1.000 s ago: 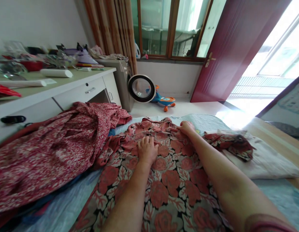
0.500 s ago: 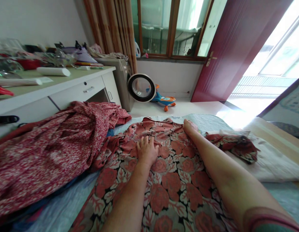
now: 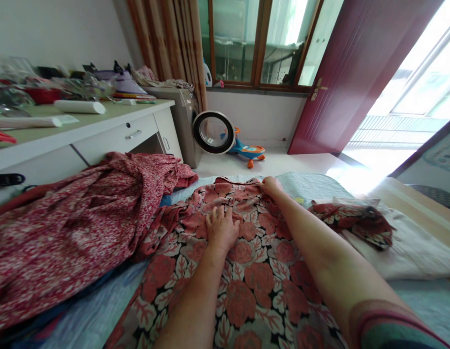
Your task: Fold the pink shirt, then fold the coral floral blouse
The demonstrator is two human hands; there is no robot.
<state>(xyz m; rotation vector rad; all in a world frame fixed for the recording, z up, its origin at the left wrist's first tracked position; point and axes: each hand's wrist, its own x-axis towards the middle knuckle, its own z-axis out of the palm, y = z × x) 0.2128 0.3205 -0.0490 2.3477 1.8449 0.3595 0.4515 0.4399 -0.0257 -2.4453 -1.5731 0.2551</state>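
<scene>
Plainly, the left hand (image 3: 222, 230) lies palm down and unclenched, fingers spread on the rose-patterned garment (image 3: 243, 295), which extends under both forearms and runs out of view below them. Ahead and to the right of it, the right hand (image 3: 271, 186) touches the garment's neckline edge with curled fingers; their tips are too obscured to tell whether they pinch the cloth. A striped sleeve (image 3: 388, 325) covers the upper part of that arm, cut off at the lower right corner.

To the right of the right hand, a bunch of similarly patterned cloth (image 3: 356, 223) rests on a whitish fabric bundle (image 3: 410, 242); the forearm hides whether that bunch joins the garment. Just beyond the right hand, a pale blue sheet (image 3: 312, 184) shows. Left of the left hand, a heaped red speckled garment (image 3: 83, 228) leaves the frame and partly covers some dark blue cloth (image 3: 97, 286).

Farther off beyond the left hand, a tabletop (image 3: 116, 118) carries blurred clutter, hard to sort out. Straight beyond both hands, a round appliance door (image 3: 213, 132) partly hides a blue and orange toy (image 3: 249, 149).
</scene>
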